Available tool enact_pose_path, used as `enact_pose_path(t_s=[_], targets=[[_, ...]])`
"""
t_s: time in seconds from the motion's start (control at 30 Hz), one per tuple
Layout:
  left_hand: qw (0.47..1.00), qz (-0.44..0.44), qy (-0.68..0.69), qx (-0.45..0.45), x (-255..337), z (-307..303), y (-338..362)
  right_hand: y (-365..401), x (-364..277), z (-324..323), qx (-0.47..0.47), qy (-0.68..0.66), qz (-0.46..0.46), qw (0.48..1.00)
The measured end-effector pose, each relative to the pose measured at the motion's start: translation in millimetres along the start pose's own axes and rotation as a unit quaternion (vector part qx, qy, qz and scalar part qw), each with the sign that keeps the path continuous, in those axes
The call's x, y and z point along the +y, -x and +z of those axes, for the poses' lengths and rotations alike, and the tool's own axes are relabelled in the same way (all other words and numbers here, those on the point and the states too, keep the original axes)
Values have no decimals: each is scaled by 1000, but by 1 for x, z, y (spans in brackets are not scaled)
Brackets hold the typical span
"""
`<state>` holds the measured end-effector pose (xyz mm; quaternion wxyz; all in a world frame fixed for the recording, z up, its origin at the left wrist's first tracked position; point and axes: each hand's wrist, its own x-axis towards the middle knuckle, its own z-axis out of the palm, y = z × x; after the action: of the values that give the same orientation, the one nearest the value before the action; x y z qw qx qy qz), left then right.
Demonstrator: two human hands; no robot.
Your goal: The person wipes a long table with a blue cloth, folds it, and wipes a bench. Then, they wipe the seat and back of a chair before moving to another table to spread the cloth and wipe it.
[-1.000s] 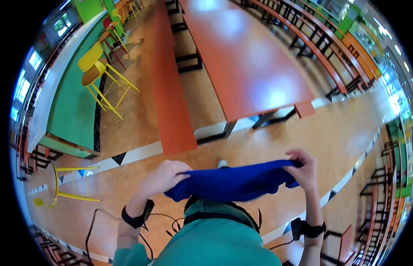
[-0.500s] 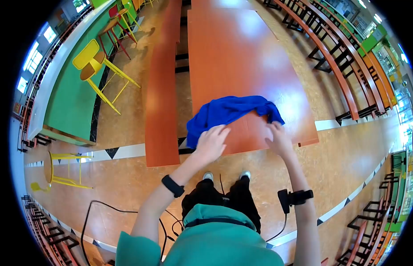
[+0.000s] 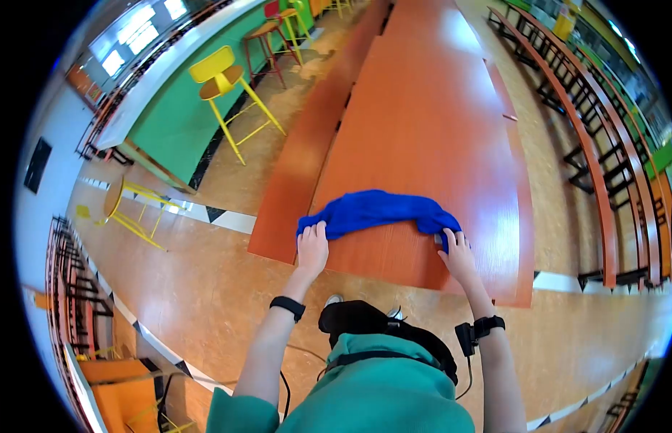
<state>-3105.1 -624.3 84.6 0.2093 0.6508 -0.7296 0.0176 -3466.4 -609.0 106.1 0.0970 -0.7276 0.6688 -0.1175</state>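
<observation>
A blue cloth [image 3: 379, 209] lies bunched in an arc across the near end of a long reddish-brown table [image 3: 415, 130]. At the cloth's left end, my left hand [image 3: 313, 245] has its fingers closed over the fabric near the table's left edge. My right hand [image 3: 456, 252] is at the other end, fingers curled onto the cloth's right tip. The fabric between my hands rests on the tabletop. Black bands circle both my forearms, and the right one carries a small dark box with a cable.
A reddish-brown bench [image 3: 307, 151] runs along the table's left side. Beyond it stand a yellow high chair [image 3: 222, 79] and a green counter [image 3: 166, 130]. Rows of benches [image 3: 567, 108] line the right. Black cables hang beside my body.
My left hand has moved from in front of the cloth to its left end and closed on it. My right hand has closed on the right end. The cloth is narrower, and the view has turned.
</observation>
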Motion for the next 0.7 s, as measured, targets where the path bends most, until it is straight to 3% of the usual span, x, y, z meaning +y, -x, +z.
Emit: enact_pose_path(t_s=[0.13,0.17,0.27,0.43,0.53,0.63,0.7], targets=[[993,-44,63,-89,14,-30,47,-3,12,-10,-8,-10,-5,1000],[992,-27,110,-54,19,-37,60,-3,20,-9,-20,10,-19,1000],[995,44,49,-74,29,-71,80,-8,33,-14,-39,16,-45,998],[997,-3,-27,-73,-4,-97,75,-10,55,-42,-44,9,-69,997],[995,-2,21,-97,-2,-117,50,-5,62,-65,154,-6,-170,973],[984,-44,62,-164,-4,-137,37,17,62,-103,87,-121,-113,982],[982,-36,-22,-185,13,-173,18,35,57,-137,7,-193,-47,980]])
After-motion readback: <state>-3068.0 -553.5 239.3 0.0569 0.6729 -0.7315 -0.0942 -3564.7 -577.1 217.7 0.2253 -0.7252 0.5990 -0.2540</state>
